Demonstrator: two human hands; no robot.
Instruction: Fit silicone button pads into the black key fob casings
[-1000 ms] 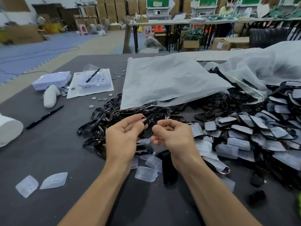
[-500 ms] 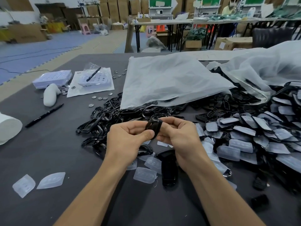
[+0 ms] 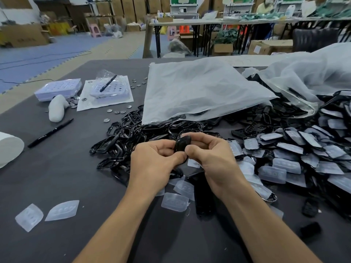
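Observation:
Both hands meet above the dark table and pinch one black key fob casing [image 3: 182, 144] between them. My left hand [image 3: 155, 162] grips its left side with thumb and curled fingers; my right hand [image 3: 212, 158] grips its right side, thumb on the lower end. Whether a pad sits inside the casing is hidden. Loose translucent silicone pads [image 3: 175, 202] lie just below my wrists, and two more pads [image 3: 47, 213] lie at the front left. A heap of black casing frames [image 3: 121, 137] spreads behind my left hand. A large pile of casings with pads [image 3: 296, 154] fills the right.
A white plastic bag [image 3: 199, 92] covers parts at the table's middle back. A black pen [image 3: 50, 132], a white roll [image 3: 9, 149], a white lump [image 3: 57, 109], coin cells [image 3: 115, 112] and blister trays [image 3: 108, 91] lie at the left. A black fob [image 3: 202, 194] lies under my right wrist.
My hands closed together around the casing, turning it from tilted to end-on. They rose slightly and hold it tighter now than a second ago.

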